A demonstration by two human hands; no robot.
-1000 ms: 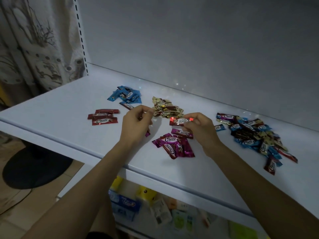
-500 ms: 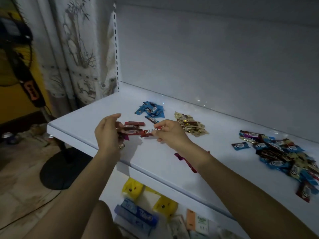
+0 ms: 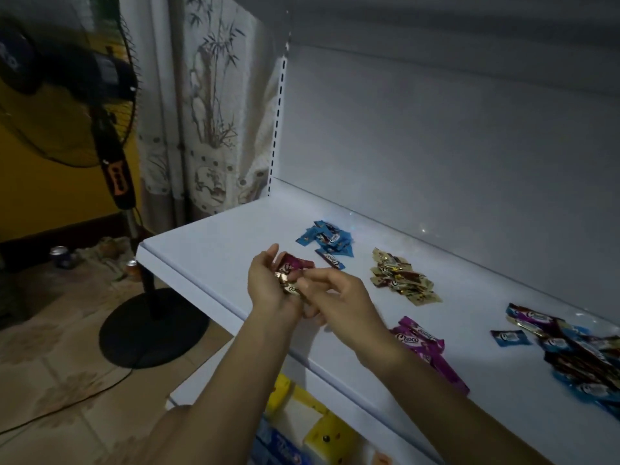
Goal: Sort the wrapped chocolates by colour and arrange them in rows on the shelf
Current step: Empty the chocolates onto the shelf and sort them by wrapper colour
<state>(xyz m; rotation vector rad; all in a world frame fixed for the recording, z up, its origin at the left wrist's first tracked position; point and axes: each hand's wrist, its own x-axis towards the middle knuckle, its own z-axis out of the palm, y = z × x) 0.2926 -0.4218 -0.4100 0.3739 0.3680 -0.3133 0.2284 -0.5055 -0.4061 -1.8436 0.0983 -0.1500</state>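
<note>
my left hand (image 3: 268, 286) cups the red chocolates (image 3: 297, 263), their long axes running far-right; my right hand (image 3: 339, 297), just right of them, pinches one wrapper's near end.

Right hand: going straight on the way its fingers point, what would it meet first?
The red chocolates held in the left hand; the right hand points its fingertips at them, perhaps touching, though depth is unclear.
</note>
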